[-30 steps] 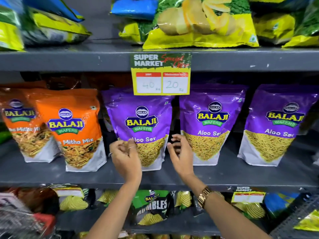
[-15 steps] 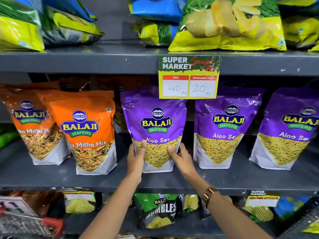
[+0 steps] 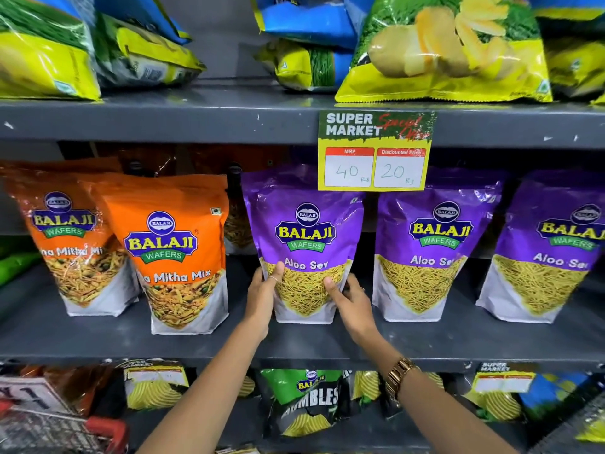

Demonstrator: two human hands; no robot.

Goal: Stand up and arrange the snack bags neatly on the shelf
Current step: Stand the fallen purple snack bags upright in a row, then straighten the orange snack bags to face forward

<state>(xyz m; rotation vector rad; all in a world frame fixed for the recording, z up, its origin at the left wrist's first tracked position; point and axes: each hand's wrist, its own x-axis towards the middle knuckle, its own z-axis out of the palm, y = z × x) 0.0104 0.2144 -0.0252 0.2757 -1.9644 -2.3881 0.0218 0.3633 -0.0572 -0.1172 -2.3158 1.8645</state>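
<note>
Both hands, the left hand [image 3: 263, 294] and right hand [image 3: 352, 298], clamp the purple Aloo Sev bag [image 3: 306, 244] at its lower sides, apparently to square it upright on the shelf [image 3: 98, 339].

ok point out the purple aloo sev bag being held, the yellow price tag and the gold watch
purple Aloo Sev bag held in both hands [image 3: 306, 231], head view, on the logo
yellow price tag [image 3: 375, 152], head view, on its middle
gold wristwatch [image 3: 397, 376], head view, on the band
</note>
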